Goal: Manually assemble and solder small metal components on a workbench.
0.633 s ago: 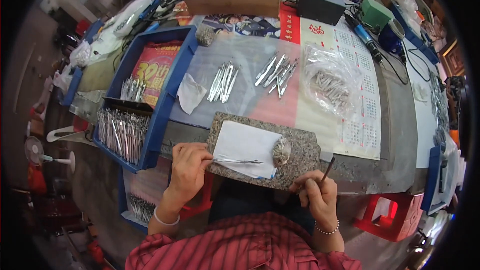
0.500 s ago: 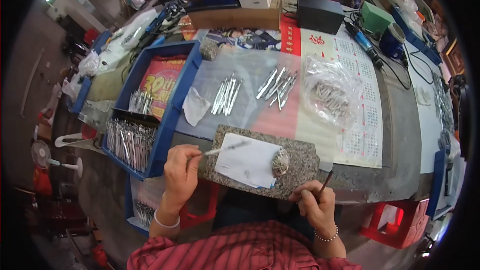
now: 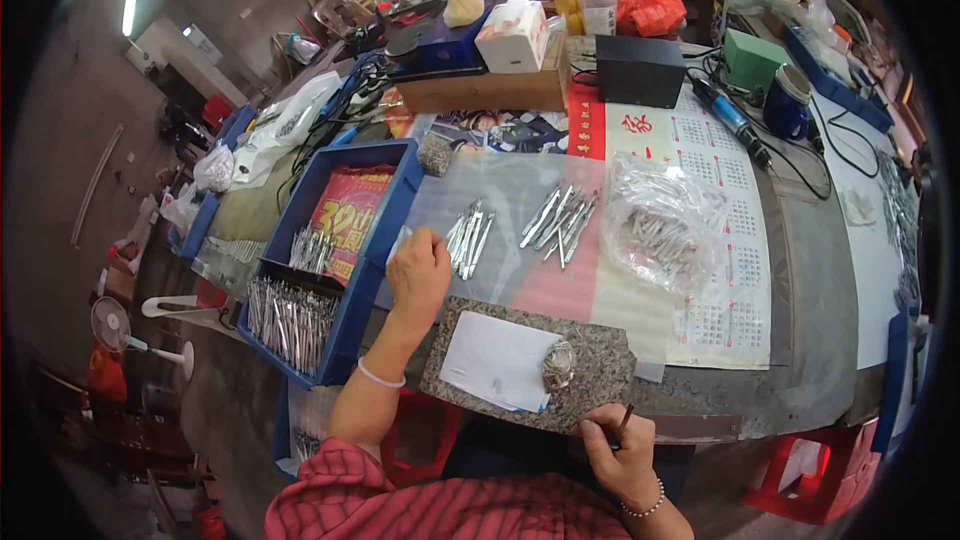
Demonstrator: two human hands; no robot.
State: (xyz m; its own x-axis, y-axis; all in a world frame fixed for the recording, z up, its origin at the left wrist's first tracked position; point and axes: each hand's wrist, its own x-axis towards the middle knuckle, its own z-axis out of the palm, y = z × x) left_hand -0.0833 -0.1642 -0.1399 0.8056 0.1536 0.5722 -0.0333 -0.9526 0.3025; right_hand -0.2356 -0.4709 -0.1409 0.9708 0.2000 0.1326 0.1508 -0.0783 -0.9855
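As the head view shows, the left tool pile [image 3: 470, 243] lies just right of the left hand [image 3: 420, 270], its long axis running away from the person and leaning slightly right; that hand is nearer to it than the right hand [image 3: 624, 452]. The left fingers curl downward beside the tray [image 3: 408, 175]; whether they hold anything I cannot tell. The right hand grips a dark stick [image 3: 627, 417] near the slab [image 3: 600, 365]. In the earlier frame the left hand holds a tool over the paper [image 3: 500, 360]; now it is farther out, past the slab.
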